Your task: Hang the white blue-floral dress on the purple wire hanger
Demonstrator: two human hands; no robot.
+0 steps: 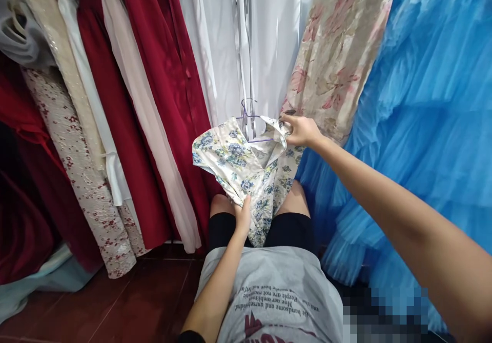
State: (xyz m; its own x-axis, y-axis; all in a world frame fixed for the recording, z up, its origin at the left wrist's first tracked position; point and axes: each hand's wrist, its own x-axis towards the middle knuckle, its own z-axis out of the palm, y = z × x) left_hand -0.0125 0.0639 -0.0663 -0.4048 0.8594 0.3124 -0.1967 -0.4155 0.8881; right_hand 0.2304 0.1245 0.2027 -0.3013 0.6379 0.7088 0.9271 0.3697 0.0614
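Observation:
A white garment with blue flowers (pixel 246 163) lies spread before me, its lower end between my knees. Inside its neck opening is a thin purple wire hanger (pixel 262 140), whose hook points away from me. My left hand (pixel 243 214) grips the garment's near left edge, with the thumb on top and the other fingers hidden beneath the cloth. At the far right, my right hand (pixel 302 130) pinches the shoulder or collar edge between thumb and fingers. The garment's left shoulder sticks out without a hand on it.
Long dresses hang close in front: dark red (pixel 154 61), white (pixel 215 40) and beige floral (pixel 330 51). A full blue tulle gown (pixel 434 112) crowds the right side. Several more garments hang at left, above the dark red tiled floor (pixel 126 302). A blurred patch covers the lower right.

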